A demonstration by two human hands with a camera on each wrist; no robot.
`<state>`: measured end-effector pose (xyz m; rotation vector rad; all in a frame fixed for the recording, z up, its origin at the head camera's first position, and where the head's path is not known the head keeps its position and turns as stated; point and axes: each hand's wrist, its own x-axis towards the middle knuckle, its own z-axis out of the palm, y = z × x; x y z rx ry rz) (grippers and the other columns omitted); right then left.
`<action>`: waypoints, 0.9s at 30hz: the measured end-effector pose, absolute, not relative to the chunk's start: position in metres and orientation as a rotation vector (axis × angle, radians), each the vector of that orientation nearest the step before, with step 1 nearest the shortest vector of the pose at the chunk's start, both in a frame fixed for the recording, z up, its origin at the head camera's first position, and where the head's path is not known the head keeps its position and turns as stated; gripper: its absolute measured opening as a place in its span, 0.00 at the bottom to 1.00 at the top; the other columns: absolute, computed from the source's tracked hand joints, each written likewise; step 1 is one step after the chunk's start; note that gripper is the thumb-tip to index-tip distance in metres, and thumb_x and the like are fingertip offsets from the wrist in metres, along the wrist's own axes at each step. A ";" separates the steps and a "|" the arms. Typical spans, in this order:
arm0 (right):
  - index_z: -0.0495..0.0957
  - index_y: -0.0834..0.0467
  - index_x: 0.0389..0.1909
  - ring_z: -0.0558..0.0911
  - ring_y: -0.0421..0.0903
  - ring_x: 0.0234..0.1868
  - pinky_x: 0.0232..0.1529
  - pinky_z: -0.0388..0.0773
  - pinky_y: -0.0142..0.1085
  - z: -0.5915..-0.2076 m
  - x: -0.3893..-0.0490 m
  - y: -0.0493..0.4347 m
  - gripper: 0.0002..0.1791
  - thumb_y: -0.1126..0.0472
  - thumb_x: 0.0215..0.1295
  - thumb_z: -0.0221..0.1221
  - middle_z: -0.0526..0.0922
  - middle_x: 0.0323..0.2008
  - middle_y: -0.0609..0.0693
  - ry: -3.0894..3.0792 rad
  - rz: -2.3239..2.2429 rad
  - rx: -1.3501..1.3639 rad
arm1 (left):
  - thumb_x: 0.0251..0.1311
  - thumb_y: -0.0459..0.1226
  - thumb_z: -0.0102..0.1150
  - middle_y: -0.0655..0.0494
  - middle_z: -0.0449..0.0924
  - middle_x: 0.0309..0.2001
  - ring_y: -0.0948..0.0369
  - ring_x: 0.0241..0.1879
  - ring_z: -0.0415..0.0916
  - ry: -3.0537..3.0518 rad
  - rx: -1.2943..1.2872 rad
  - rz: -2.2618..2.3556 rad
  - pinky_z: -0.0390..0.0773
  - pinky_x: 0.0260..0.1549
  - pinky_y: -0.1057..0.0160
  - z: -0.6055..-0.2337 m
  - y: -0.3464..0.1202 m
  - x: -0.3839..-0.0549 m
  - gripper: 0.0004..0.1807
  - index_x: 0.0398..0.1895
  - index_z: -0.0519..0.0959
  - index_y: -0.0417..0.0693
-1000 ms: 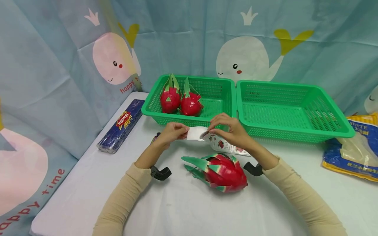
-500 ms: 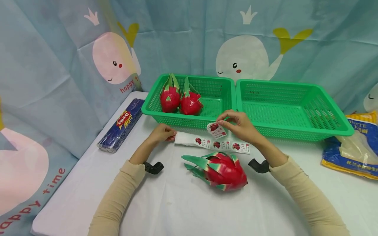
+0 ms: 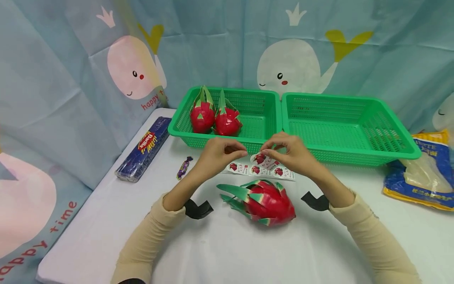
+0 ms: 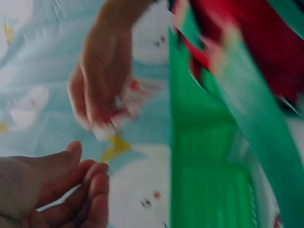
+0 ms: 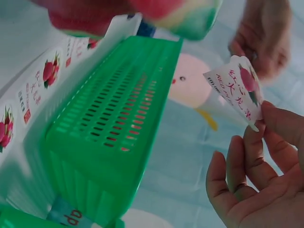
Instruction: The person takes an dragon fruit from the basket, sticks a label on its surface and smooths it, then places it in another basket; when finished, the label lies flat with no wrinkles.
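Observation:
Between thumb and fingers, my right hand (image 3: 291, 154) pinches a dragon fruit sticker (image 5: 237, 85) by one edge, its printed face showing in the right wrist view. Close by on the left is my left hand (image 3: 216, 157), its fingers loosely bent and thumb apart, with nothing in its grasp in the left wrist view (image 4: 61, 190). Below both hands a strip of stickers (image 3: 256, 170) lies on the table, partly covered by the hands. A red dragon fruit (image 3: 271, 203) with green leaf tips lies nearer to me, its leaves pointing left.
Two dragon fruits (image 3: 202, 116) sit in the left green basket (image 3: 227, 140); a second green basket (image 3: 354, 156) adjoins it. A blue spaghetti pack (image 3: 143, 150) and a purple wrapped candy (image 3: 184, 168) lie left. At the right edge is a blue-yellow bag (image 3: 422, 173).
The right hand has peeled a sticker off the strip and raised it. The left hand has let go of the strip's end and moved right, toward the right hand, uncovering the candy.

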<state>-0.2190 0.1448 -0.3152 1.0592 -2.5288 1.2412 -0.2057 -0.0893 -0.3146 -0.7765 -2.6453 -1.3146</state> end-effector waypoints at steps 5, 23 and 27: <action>0.83 0.57 0.34 0.73 0.38 0.38 0.40 0.74 0.34 -0.317 -0.211 0.143 0.06 0.67 0.55 0.63 0.82 0.30 0.46 -2.480 1.251 1.114 | 0.54 0.38 0.63 0.55 0.83 0.27 0.60 0.26 0.79 -2.695 -0.826 -1.320 0.76 0.24 0.70 -0.307 -0.068 -0.199 0.06 0.30 0.84 0.45; 0.80 0.58 0.38 0.78 0.44 0.41 0.38 0.74 0.37 -0.325 -0.185 0.173 0.12 0.55 0.59 0.61 0.83 0.38 0.51 -2.692 1.571 0.520 | 0.55 0.37 0.62 0.49 0.82 0.27 0.60 0.24 0.75 -2.493 -0.658 -1.845 0.74 0.22 0.66 -0.324 -0.063 -0.189 0.07 0.31 0.83 0.42; 0.78 0.61 0.36 0.78 0.40 0.32 0.31 0.73 0.31 -0.324 -0.179 0.179 0.11 0.56 0.61 0.59 0.81 0.32 0.49 -2.673 1.686 0.487 | 0.55 0.36 0.63 0.45 0.82 0.27 0.55 0.25 0.76 -2.451 -0.648 -1.923 0.76 0.25 0.67 -0.326 -0.056 -0.181 0.07 0.31 0.83 0.40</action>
